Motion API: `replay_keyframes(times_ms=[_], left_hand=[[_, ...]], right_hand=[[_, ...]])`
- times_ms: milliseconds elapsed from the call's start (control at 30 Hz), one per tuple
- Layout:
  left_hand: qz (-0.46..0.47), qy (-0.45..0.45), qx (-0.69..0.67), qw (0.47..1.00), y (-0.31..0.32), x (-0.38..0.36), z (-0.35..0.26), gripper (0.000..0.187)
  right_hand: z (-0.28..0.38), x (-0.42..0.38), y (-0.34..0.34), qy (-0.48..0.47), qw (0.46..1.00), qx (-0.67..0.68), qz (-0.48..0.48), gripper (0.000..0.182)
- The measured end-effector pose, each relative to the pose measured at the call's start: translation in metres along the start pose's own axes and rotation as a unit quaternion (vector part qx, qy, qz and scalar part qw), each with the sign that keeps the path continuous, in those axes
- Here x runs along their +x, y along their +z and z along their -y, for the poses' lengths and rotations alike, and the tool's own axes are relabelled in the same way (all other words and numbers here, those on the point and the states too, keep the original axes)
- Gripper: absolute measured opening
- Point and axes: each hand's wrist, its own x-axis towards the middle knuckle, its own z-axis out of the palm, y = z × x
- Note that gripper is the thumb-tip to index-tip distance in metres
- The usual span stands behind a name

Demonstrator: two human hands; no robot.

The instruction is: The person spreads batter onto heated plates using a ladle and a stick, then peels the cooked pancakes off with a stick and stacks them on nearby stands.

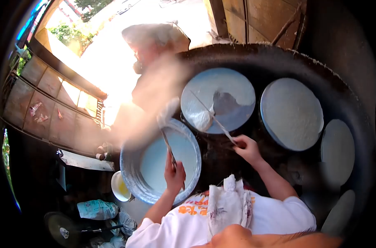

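Note:
My left hand (174,174) is closed around the handle of a ladle (166,142), whose white-coated head is raised near the far rim of a big bucket (127,165) of pale liquid batter (165,163). In my right hand (246,149) is a long thin spreading stick (221,127), reaching across the nearest round griddle (233,119). White batter covers part of that griddle, with a thick pool left of the stick and a bare grey patch right of it.
To the right, a second griddle (292,113) and a third (338,151) carry pale round sheets, inside a dark curved rim (279,49). Left of the bucket are a yellowish bowl (121,187) and plastic bags (98,209). Steam or glare blurs the upper left.

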Motion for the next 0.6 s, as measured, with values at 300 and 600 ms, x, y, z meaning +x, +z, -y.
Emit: replay_keyframes(times_ms=[300,600], left_hand=[[0.08,0.074,-0.161,0.981,-0.088,0.025,-0.021,0.058],[0.117,0.021,-0.173,0.978,-0.107,0.021,-0.01,0.061]], right_hand=[[-0.064,0.002,0.236,0.206,0.923,0.264,-0.191,0.028],[-0.036,-0.011,0.186,0.188,0.85,0.316,-0.377,0.025]])
